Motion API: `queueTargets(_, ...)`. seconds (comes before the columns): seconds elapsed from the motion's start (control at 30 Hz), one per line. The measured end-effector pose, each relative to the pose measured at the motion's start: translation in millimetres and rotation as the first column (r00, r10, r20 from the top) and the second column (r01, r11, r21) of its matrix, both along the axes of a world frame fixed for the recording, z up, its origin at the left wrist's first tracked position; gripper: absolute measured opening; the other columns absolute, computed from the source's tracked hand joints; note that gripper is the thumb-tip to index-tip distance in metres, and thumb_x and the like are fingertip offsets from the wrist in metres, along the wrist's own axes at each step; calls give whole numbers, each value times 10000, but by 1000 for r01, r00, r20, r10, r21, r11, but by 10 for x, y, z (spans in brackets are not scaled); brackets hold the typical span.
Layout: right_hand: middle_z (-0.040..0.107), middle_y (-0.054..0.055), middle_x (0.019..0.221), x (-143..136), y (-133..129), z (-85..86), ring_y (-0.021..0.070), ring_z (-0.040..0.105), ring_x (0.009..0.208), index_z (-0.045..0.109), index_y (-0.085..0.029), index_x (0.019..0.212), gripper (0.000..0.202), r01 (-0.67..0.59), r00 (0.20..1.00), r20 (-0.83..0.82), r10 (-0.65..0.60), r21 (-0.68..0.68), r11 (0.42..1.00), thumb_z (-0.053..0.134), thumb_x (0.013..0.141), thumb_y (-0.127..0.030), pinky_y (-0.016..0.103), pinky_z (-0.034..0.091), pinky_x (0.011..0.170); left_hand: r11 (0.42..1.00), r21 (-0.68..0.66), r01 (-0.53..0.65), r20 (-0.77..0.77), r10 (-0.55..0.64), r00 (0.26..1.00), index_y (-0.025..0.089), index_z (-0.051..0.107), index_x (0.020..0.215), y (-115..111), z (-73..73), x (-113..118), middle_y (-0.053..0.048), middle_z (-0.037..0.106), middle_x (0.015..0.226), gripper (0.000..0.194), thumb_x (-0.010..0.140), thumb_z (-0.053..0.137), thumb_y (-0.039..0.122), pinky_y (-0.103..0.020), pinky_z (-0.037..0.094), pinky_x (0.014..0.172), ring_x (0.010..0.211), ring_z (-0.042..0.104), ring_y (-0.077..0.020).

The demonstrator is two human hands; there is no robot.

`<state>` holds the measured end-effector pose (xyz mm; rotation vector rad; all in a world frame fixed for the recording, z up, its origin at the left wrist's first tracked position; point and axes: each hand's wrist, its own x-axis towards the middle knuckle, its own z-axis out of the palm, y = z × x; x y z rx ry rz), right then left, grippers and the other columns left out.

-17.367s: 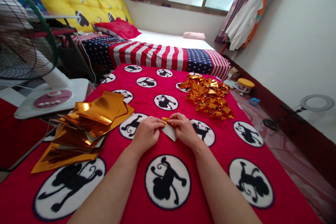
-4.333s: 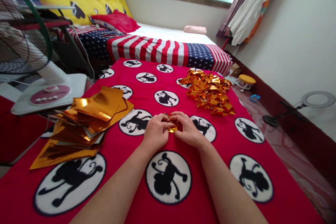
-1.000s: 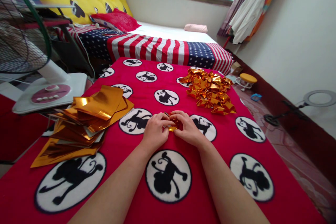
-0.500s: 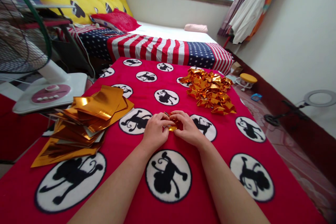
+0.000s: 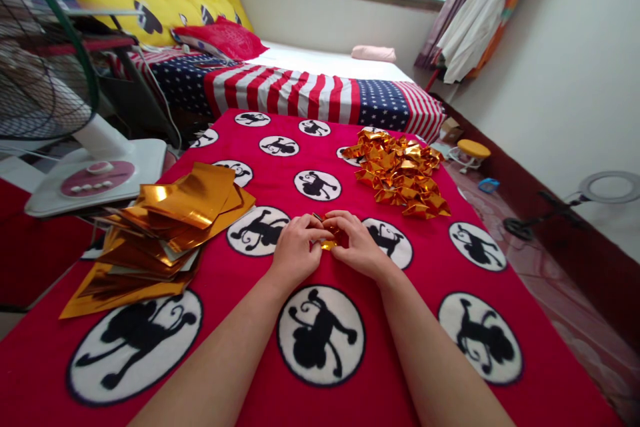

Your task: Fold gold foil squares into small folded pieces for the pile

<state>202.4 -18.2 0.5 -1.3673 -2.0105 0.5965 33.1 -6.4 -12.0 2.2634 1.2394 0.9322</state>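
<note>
Between my two hands is a small piece of gold foil paper point(image 5: 329, 245), mostly covered by the fingers. My left hand point(image 5: 300, 245) grips its left side with thumb and fingers curled in. On the other side my right hand point(image 5: 357, 243) pinches it, fingers bent over the top. To the left lies a loose stack of flat gold foil sheets point(image 5: 185, 203), fanned unevenly. A heap of folded gold foil pieces point(image 5: 400, 170), pointed at their ends, lies at the far right of the table.
A red cloth with black-and-white monkey circles covers the table point(image 5: 240, 373). A fan point(image 5: 100, 173) stands at the left edge. Behind the table is a bed point(image 5: 300, 90). A yellow stool point(image 5: 473, 149) and a ring light on a stand point(image 5: 610, 187) are on the right.
</note>
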Motion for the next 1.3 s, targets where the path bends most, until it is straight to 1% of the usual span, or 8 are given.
queueTargets(0.47, 582, 37, 1206, 6, -7, -17, 228, 536, 1074, 633, -244, 1034, 452, -7, 1000, 9, 7, 33, 999, 559, 629, -59, 406, 434, 956, 1000, -4, 3, 24, -3, 1000, 291, 767, 918, -2, 13, 1, -19, 659, 932, 361, 735, 570, 50, -367, 463, 860, 904, 566, -194)
queueTargets(0.6, 582, 39, 1199, -7, -8, -5, 226, 541, 1056, 641, -245, 1027, 430, 1, 1000, 21, -1, 32, 999, 562, 642, -70, 406, 442, 941, 1000, -14, 5, 110, -4, 994, 260, 767, 881, 4, 15, 1, -21, 674, 913, 352, 734, 550, 25, -345, 481, 860, 892, 586, -183)
queueTargets(0.77, 589, 41, 1195, -18, -6, 14, 226, 547, 1039, 646, -238, 1014, 430, 1, 1000, 23, -1, 26, 1000, 560, 629, -66, 407, 448, 930, 996, -18, -87, 277, 89, 957, 198, 746, 798, 37, 31, -43, -28, 689, 855, 346, 738, 485, -21, -294, 508, 821, 842, 625, -157)
queueTargets(0.87, 591, 34, 1202, -20, -9, 27, 229, 543, 1052, 650, -248, 1015, 466, 5, 1000, 15, -5, 7, 1000, 554, 603, -51, 407, 450, 930, 989, 3, -150, 307, 141, 941, 183, 734, 782, 61, 43, -85, -34, 682, 859, 337, 741, 469, -21, -275, 517, 805, 835, 634, -151)
queueTargets(0.97, 597, 33, 1190, -15, -11, 42, 227, 547, 1045, 656, -254, 1009, 486, 0, 1000, 3, 0, -3, 1000, 534, 591, -38, 403, 459, 917, 983, 11, -182, 300, 170, 938, 197, 734, 905, 87, 42, -115, -45, 674, 1023, 394, 744, 449, -21, -282, 514, 861, 964, 628, -165)
queueTargets(1.03, 595, 34, 1192, -5, -11, 47, 226, 547, 1048, 660, -253, 1004, 492, -12, 1000, -3, 12, 2, 1000, 522, 586, -33, 401, 459, 918, 988, 9, -154, 278, 146, 950, 213, 715, 1015, 107, 30, -128, -41, 665, 1117, 454, 747, 436, -24, -298, 499, 920, 1043, 613, -172)
queueTargets(1.2, 583, 36, 1213, 25, -13, 36, 226, 541, 1089, 655, -248, 998, 497, -53, 998, -17, 53, 18, 998, 497, 582, -27, 401, 449, 950, 998, 18, -66, 154, 62, 986, 211, 703, 1044, 149, -18, -151, -34, 717, 1033, 461, 749, 434, -18, -347, 484, 949, 997, 621, -185)
queueTargets(1.3, 559, 53, 1251, 22, -17, 27, 224, 525, 1150, 601, -236, 1097, 572, -42, 997, -60, 45, 50, 998, 488, 580, -21, 398, 426, 1002, 998, 43, -38, 117, 33, 993, 207, 698, 1049, 161, -28, -162, -38, 712, 1041, 456, 756, 426, -12, -358, 480, 941, 990, 607, -191)
